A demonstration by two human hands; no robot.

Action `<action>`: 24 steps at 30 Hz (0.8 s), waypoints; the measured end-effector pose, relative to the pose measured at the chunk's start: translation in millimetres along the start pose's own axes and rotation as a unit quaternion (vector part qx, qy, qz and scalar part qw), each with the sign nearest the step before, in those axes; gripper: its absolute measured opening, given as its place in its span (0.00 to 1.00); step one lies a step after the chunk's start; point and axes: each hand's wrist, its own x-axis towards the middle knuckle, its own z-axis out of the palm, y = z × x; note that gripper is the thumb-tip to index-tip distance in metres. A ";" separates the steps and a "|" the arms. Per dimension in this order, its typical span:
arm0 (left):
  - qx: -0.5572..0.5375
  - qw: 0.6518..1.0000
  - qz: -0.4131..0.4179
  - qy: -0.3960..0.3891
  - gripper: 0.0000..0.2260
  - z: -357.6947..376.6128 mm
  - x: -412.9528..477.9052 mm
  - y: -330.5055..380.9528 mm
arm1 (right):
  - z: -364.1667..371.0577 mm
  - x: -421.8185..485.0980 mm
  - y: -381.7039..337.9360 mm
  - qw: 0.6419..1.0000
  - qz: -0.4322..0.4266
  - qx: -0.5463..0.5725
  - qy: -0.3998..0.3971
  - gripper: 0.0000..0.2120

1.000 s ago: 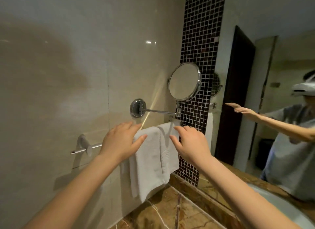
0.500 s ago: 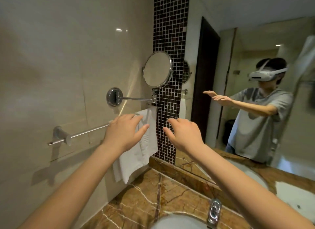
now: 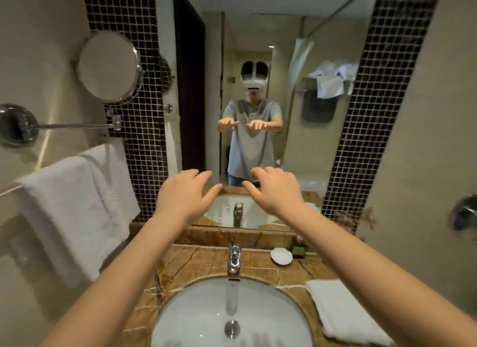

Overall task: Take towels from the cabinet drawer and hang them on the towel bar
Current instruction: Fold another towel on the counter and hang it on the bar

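Now, far left: white terry towels hang draped over the chrome towel bar, and my hands have left them. Left hand and right hand have swung over the white oval sink, fingers loosely spread, holding nothing. Judgement: this hanging is done. A white folded towel lies on the counter at right.
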 end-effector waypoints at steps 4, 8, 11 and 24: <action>-0.050 0.996 0.067 -0.007 0.26 21.5 11.0 61.1 | -11.2 -36.8 56.1 0.997 0.062 -0.046 -0.015 0.25; -0.094 0.988 0.121 -0.013 0.26 39.0 17.7 121.9 | -23.3 -68.8 109.6 0.989 0.120 -0.083 -0.027 0.26; -0.111 0.981 0.156 -0.022 0.26 53.1 20.9 165.0 | -27.4 -91.4 143.3 0.983 0.155 -0.097 -0.030 0.26; -0.150 0.968 0.202 -0.017 0.26 142.4 32.0 288.4 | 31.7 -151.7 248.3 0.977 0.201 -0.056 -0.053 0.24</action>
